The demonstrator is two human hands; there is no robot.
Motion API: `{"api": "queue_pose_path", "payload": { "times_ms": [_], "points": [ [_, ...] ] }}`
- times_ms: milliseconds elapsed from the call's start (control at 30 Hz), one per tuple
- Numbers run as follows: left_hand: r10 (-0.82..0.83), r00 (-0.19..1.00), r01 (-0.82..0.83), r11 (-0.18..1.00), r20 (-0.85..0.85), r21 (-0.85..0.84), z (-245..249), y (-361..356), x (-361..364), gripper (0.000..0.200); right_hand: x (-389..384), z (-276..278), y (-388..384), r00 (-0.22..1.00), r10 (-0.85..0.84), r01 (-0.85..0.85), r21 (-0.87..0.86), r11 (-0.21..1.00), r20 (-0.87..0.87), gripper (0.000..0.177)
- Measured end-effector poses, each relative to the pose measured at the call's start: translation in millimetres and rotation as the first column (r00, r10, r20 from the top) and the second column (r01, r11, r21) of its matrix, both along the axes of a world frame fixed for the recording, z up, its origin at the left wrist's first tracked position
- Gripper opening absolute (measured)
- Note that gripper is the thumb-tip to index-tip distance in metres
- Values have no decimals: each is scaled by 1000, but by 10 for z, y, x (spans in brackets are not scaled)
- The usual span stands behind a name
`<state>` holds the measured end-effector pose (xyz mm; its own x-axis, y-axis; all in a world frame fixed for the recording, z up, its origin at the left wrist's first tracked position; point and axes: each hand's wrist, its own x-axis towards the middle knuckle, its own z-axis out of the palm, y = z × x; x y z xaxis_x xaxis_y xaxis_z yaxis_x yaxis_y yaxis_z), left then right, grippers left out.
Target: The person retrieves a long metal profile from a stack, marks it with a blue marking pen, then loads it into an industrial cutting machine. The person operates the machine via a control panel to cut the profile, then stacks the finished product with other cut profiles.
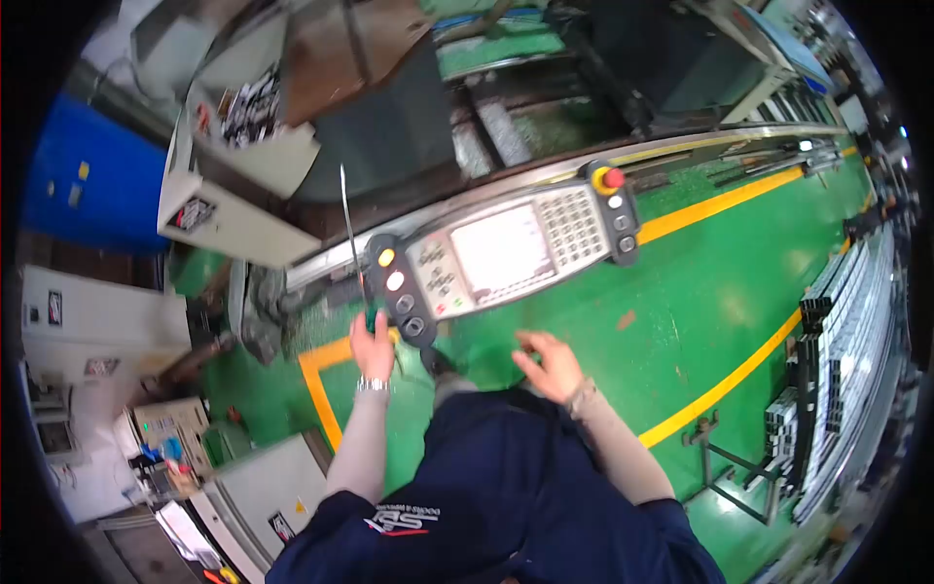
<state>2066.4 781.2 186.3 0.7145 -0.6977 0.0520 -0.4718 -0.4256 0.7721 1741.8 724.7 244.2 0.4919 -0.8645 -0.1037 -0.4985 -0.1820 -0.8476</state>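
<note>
The rod (346,229), thin with a green handle, stands upright in my left grip (373,348), which is closed round it just beside the pendant's (501,251) left end. My right grip (548,365) hangs open, fingers spread, below the pendant and over the green floor (700,282).

On my feed the pendant (501,255) was grey with black ends, a red knob (613,178) and a yellow button (386,257). Floor (720,282) was green with yellow lines (720,389), tool handle (370,318) green too, jacket (506,487) navy.
</note>
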Motion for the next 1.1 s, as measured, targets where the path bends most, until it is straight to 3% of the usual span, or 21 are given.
{"api": "queue_pose_path", "payload": {
  "times_ms": [100,167,233,300,333,400,467,567,600,700,800,833,867,933,1033,1067,1100],
  "points": [
    [62,973,-64,998,221,1,-483,143,-219,38,-961,-263,103,985,-167,169,39,985,-52,37],
    [277,903,-224,956,329,-190,-135,-10,-670,48,-1542,-358,215,949,-308,312,61,948,-66,36],
    [66,938,42,953,341,-301,715,-360,-1263,55,-1989,-370,285,884,-452,464,104,880,-120,33],
    [-192,976,218,865,102,-453,958,-797,-1586,59,-2310,-382,274,849,-513,528,137,838,-128,28],
    [-278,958,203,831,-70,-518,1005,-1093,-1715,56,-2418,-393,251,828,-546,560,154,814,-125,26],
    [-433,880,220,734,-193,-643,1235,-1836,-1947,53,-2612,-406,140,859,-491,496,-2,868,-147,24],
    [-496,826,203,705,-267,-680,1309,-2652,-1981,50,-2750,-421,24,848,-521,510,-120,852,-93,21],
    [-541,680,151,763,-494,-628,1718,-3848,-2030,63,-2826,-260,-90,738,-673,674,21,738,-55,21],
    [-574,623,122,742,-531,-659,1811,-4321,-1972,52,-2926,-349,-76,721,-682,690,39,723,-122,25],
    [-472,598,-38,791,-648,-611,2013,-5679,-1848,49,-3114,-713,114,554,-806,832,114,543,-207,30],
    [-520,449,-31,803,-726,-595,2000,-7032,-1459,73,-3342,-1154,601,366,-779,928,141,344,-510,39],
    [-521,406,-47,809,-751,-586,1998,-7486,-1408,84,-3322,-1260,822,299,-781,954,178,241,-549,39],
    [-442,375,-176,829,-815,-530,1954,-7978,-1388,84,-3329,-1295,965,256,-764,965,207,163,-592,40],
    [-492,289,-135,829,-822,-543,1537,-8957,-1153,80,-3237,-1196,1149,141,-643,965,251,-82,-753,37],
    [-627,356,-72,721,-693,-690,1431,-9605,-1125,76,-3135,-1022,1210,110,-537,952,244,-187,-837,33],
    [-677,362,-45,674,-641,-737,1383,-9833,-1090,78,-3128,-996,1184,81,-571,931,267,-250,-817,34],
    [-713,581,171,578,-392,-798,1102,-10319,-858,85,-3096,-979,1154,48,-610,903,295,-312,-791,35]
  ]
}}
